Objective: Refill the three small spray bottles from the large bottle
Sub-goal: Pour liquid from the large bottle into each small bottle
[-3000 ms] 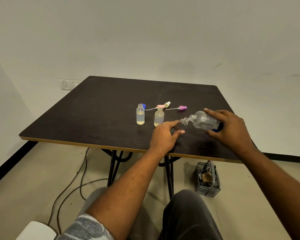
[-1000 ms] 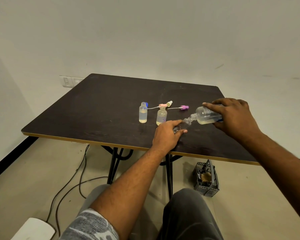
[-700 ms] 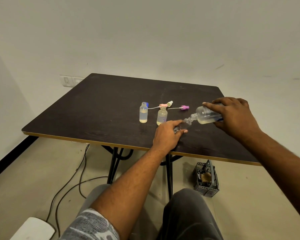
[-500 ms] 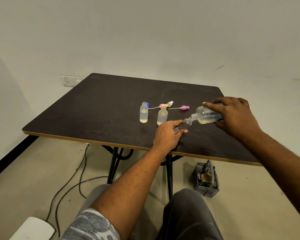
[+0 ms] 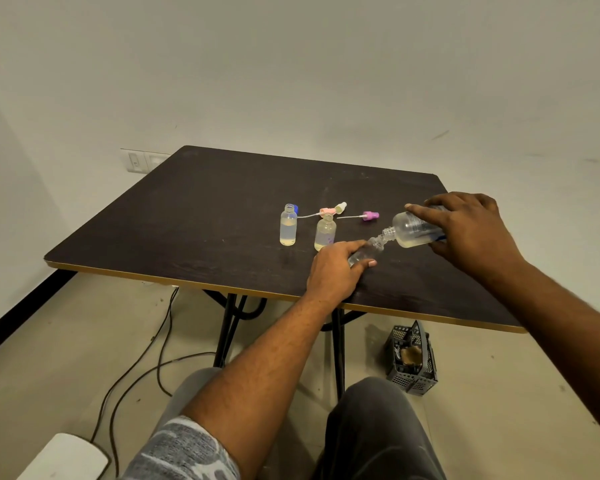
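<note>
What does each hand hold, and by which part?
The left hand grips the small bottle by its body; the right hand grips the large bottle by its body.

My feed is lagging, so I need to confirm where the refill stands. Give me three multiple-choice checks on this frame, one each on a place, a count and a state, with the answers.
1. Where is the purple spray head?
A. loose on the table
B. screwed onto a bottle
C. on the floor

2. How many small bottles stand on the table with no hand on them?
A. one
B. two
C. three

3. How is the large bottle in the right hand held?
A. upright and capped
B. flat on the table
C. tilted, neck at the mouth of the small bottle in the left hand

Answers:
1 A: it lies on the tabletop, on no bottle.
2 B: the two standing bottles are uncapped and untouched.
3 C: its open neck slopes down to the tilted small bottle.
</note>
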